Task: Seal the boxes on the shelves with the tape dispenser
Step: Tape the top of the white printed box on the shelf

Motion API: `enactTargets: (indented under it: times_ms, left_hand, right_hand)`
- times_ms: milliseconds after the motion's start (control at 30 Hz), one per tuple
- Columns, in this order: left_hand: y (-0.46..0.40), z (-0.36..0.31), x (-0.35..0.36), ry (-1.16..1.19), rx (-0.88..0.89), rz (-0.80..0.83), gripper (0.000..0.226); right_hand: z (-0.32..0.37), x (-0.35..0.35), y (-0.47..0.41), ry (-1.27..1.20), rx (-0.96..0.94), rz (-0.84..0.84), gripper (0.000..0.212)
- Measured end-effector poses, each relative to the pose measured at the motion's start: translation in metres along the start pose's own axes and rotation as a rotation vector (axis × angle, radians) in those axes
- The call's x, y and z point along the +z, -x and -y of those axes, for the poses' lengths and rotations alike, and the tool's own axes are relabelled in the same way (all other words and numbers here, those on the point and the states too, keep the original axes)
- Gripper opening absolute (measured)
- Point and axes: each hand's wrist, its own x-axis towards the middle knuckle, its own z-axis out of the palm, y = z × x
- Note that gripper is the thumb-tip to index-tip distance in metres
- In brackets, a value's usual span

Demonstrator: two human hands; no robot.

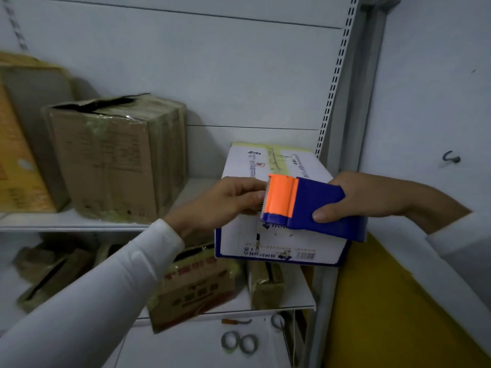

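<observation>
Your right hand (372, 197) grips the tape dispenser (305, 205) over the white box (279, 166) at the shelf's (66, 221) right front edge; your left hand (225, 200) pinches at its toothed edge, likely freeing tape.

A tape dispenser (305, 205) sits mid-frame over a box (279, 166) on the shelf (66, 221), right hand (372, 195) to its right, left hand (225, 200) to its left. Another box (117, 158) stands farther left.

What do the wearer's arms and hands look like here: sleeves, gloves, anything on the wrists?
Both arms wear plain white long sleeves. The left sleeve ends at the wrist; the right sleeve stops short of it. The left hand and right hand are bare: no gloves, no visible watch or rings.
</observation>
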Motion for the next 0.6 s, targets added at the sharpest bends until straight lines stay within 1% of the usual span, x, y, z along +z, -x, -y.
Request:
enactTargets:
  times_ms: [67,100,233,300,367,433,500,600]
  left_hand:
    - [0.007,0.004,0.001,0.054,-0.029,-0.028,0.029]
    - [0.009,0.006,0.001,0.089,-0.034,-0.035,0.031]
    - [0.016,0.015,0.002,0.208,-0.041,-0.090,0.033]
    - [0.018,0.020,0.004,0.253,-0.042,-0.128,0.030]
    - [0.020,0.023,0.004,0.274,-0.044,-0.164,0.027]
    - [0.021,0.025,0.003,0.220,-0.046,-0.197,0.028]
    - [0.019,0.028,-0.001,0.103,-0.037,-0.229,0.030]
    - [0.023,0.036,-0.023,0.065,-0.033,-0.350,0.020]
  right_hand:
    - [0.001,0.003,-0.005,0.023,0.004,0.003,0.035]
    - [0.001,0.005,-0.006,0.033,0.007,0.012,0.038]
    - [0.004,0.011,-0.011,0.054,0.010,0.028,0.045]
    - [0.006,0.013,-0.012,0.057,0.010,0.030,0.050]
    - [0.007,0.016,-0.013,0.062,0.011,0.045,0.046]
    - [0.009,0.019,-0.015,0.058,0.022,0.058,0.043]
    - [0.012,0.019,-0.016,0.057,0.051,0.072,0.042]
    - [0.011,0.008,-0.011,0.065,0.091,0.098,0.038]
